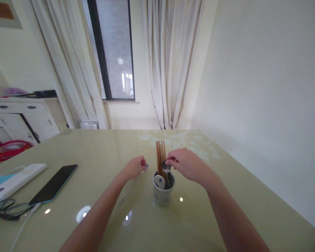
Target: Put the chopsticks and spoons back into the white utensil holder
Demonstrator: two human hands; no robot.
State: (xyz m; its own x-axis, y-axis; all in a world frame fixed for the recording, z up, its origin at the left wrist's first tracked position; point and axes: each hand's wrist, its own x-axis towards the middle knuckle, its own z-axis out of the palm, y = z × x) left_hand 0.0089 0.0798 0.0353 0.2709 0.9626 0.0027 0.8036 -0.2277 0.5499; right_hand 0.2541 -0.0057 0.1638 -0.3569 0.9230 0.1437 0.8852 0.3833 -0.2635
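A grey-white utensil holder (162, 196) stands upright on the table, with several wooden chopsticks (160, 157) and a white ceramic spoon (159, 182) in it. My right hand (186, 162) pinches a metal spoon (166, 166) by its bowl; the handle points down into the holder. Left of the holder, my left hand (134, 168) is closed on the shiny end of a thin metal spoon (127, 194). Its handle slants down toward the lower left, and my fingers partly cover its bowl.
On the glossy table (105, 150) at left lie a black-screened phone (56, 182), glasses (14, 209), a white power strip (21, 180) and a white cable (25, 224). A wall (265, 105) borders the right edge. A red chair or basket rim (12, 147) shows beyond the left edge.
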